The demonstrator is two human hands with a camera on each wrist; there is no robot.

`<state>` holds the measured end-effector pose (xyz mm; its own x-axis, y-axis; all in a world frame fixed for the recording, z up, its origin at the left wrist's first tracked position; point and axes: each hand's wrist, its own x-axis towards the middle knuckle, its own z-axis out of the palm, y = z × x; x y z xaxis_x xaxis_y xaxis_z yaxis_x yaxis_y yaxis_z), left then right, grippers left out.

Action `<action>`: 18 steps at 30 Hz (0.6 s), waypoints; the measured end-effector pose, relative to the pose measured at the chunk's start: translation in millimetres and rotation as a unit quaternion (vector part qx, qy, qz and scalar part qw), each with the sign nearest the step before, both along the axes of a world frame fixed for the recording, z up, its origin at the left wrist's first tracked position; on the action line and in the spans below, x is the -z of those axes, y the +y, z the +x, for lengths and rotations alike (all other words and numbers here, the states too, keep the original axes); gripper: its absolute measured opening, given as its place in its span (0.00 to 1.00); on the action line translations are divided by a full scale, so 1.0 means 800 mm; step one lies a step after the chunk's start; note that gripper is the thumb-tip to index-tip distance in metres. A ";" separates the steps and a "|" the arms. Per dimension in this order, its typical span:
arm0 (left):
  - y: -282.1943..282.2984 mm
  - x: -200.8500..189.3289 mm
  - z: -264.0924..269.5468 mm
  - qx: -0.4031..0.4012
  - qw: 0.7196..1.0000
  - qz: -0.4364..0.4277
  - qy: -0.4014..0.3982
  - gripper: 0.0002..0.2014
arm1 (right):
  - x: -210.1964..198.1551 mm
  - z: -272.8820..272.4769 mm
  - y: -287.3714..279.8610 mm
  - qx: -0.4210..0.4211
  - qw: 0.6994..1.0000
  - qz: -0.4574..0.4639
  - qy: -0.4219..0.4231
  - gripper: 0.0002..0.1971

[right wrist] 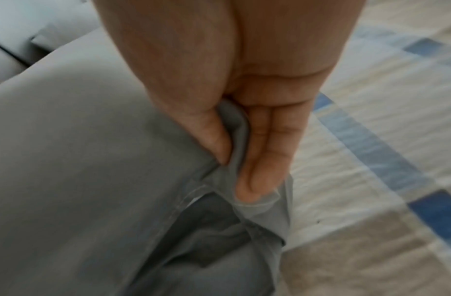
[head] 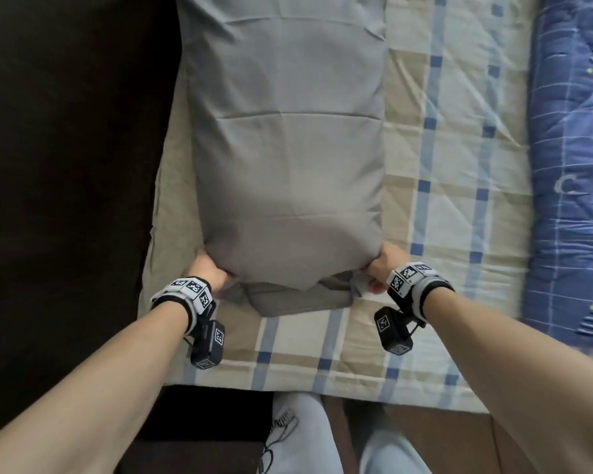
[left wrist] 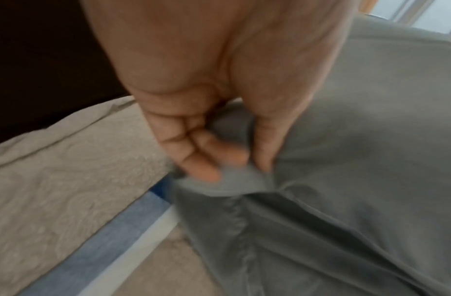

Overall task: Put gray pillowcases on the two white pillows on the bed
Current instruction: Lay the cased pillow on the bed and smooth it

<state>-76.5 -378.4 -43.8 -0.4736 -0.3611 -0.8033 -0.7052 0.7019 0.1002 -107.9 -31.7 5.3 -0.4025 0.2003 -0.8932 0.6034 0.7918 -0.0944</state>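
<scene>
In the middle of the head view, running from the top edge down past centre, the gray pillowcase (head: 288, 159) lies lengthwise on the checked bedsheet (head: 459, 165), plump with a pillow I take to be inside, though no white shows anywhere. My left hand (head: 208, 271) grips the near left corner of the open end and my right hand (head: 387, 265) the near right one. In the left wrist view the fingers (left wrist: 206, 160) are curled and the thumb presses a fold of gray cloth against them; in the right wrist view the fingers (right wrist: 265, 152) lie straight and close together, with the thumb pinching the hem against them. Below the hands, the loose flap (head: 298, 299) of the case sags onto the sheet, dark inside. A blue quilt (head: 572, 165) fills the right edge of the frame. I see only this one pillow, so I judge the second remains to be found or done. The risk from here, as I read it: both grips hold thin hem only, so a sharp tug could slip the cloth free or drag the whole pillow toward the bed's near edge. If the filling has bunched short of the far corners, the case will sit twisted.
</scene>
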 end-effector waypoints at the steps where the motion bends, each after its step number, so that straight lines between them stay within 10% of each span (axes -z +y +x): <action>1: -0.001 -0.005 0.001 0.006 1.000 -0.011 0.003 0.31 | 0.000 0.002 0.001 0.008 1.000 -0.004 0.014 0.09; 4: 0.008 -0.047 0.014 0.046 0.998 -0.048 -0.022 0.15 | -0.018 0.017 0.000 0.007 1.000 -0.007 0.003 0.04; 10: -0.008 -0.084 0.068 0.123 0.983 -0.077 -0.111 0.20 | -0.048 0.051 0.025 -0.055 0.993 -0.007 -0.102 0.05; 18: -0.009 -0.064 0.000 0.058 0.998 -0.029 -0.007 0.28 | -0.066 -0.015 0.012 0.060 0.997 -0.013 0.042 0.06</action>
